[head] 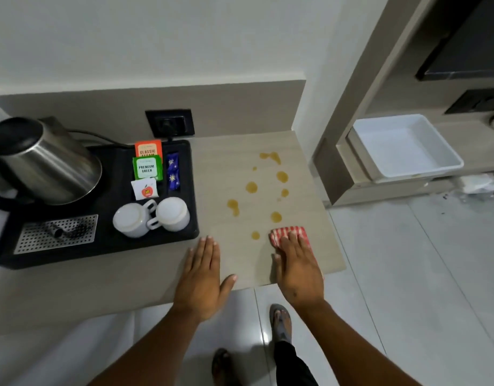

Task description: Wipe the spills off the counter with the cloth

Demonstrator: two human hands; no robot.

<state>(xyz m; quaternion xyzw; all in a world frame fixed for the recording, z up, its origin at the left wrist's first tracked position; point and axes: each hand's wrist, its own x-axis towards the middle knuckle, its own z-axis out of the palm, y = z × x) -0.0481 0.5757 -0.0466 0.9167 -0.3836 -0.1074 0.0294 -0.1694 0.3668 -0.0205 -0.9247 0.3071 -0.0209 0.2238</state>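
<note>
Pressing flat on a red-checked cloth (289, 234) near the counter (212, 174)'s front right corner, the right hand (297, 270) pins it with spread fingers rather than clenching it. The left hand (202, 280) lies open, palm down, grasping nothing. Amber spills (251, 187) dot the bare counter beyond the cloth, nothing standing among them. Just left, a black tray (112, 246) holds a steel kettle (45, 162), tea sachets (147, 168) and two upturned white cups (151, 217). A white tub (446, 151) sits apart, right.
</note>
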